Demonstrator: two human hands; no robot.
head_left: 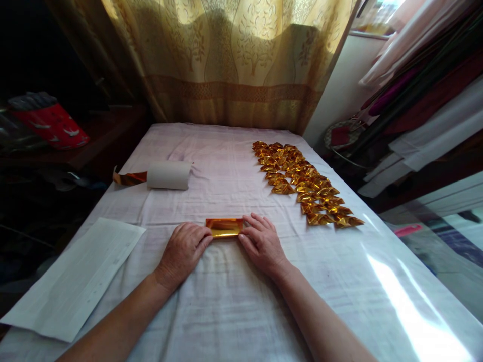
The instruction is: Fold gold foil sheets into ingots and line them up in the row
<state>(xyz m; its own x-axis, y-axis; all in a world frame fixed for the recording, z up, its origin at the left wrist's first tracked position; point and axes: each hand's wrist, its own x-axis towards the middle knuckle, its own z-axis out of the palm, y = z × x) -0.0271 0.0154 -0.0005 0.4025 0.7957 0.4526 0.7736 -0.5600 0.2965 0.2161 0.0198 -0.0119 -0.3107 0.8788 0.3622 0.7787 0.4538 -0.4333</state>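
We count two hands at work, one gold foil rectangle (pixel 224 228) between them, flat near the middle of the cloth-covered surface (pixel 234 311). Left hand (pixel 184 250) grips its left end between thumb and fingers. Right hand (pixel 263 246) touches the right end, fingers extended; pinching or just pressing, we cannot tell. To the right, folded gold pieces (pixel 319 188) in slanting rows: well over a dozen, overlapping too much for our exact count. Left side: one pale tube (pixel 168 175), one foil strip (pixel 131 178) at its left end, one white sheet (pixel 75 279) nearer us.
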